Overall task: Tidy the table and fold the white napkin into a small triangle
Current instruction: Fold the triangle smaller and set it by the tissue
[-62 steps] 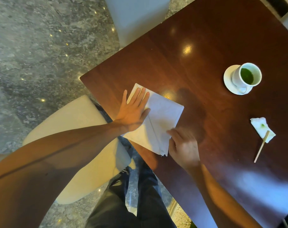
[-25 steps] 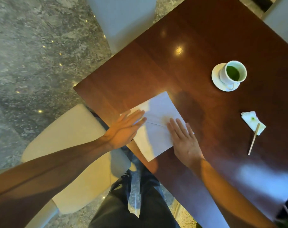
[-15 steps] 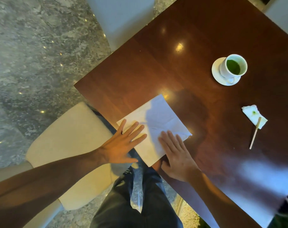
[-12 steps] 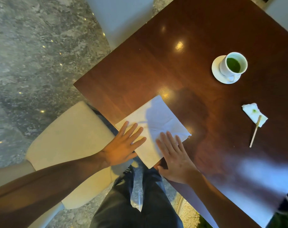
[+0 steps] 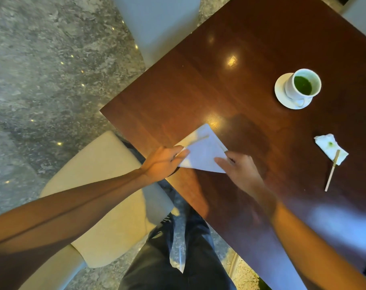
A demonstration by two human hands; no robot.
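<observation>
1. Folding now: the white paper napkin point(image 5: 203, 153) lies as a triangle at the near edge of the dark polished wooden surface point(image 5: 251, 49).
2. Left hand point(image 5: 163, 162) pinches its left corner; right hand point(image 5: 238, 170) presses its right edge, fingers flat, holding nothing.
3. Align both edges, then crease firmly outward.
4. Green-stained crumpled tissue point(image 5: 330, 148) and thin wooden stirrer point(image 5: 331, 171) remain.

A single head-worn camera looks steeply down at the table point(image 5: 251, 59) corner.

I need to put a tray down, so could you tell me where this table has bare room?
The dark wooden table is bare across its far half, beyond the white folded napkin and left of the white cup of green drink. The right side is crowded: cup, stained crumpled tissue, wooden stir stick.
</observation>
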